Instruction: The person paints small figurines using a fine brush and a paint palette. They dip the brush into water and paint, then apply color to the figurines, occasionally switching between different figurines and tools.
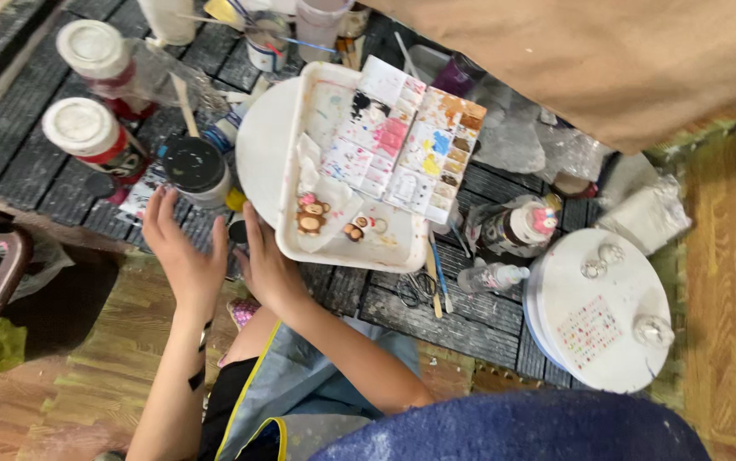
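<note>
Both spread: left hand (182, 256) nearer, black-lidded jar (195, 168) at its twelve o'clock, just beyond fingertips; right hand (267, 266) at jar's five o'clock.

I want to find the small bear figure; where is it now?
In the head view, the brown bear figure lies on the white tray, near its lower left corner, just right of the right hand.

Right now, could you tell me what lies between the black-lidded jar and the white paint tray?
The head view shows a round white disc, its far edge tucked under the tray, plus a small yellow object.
</note>
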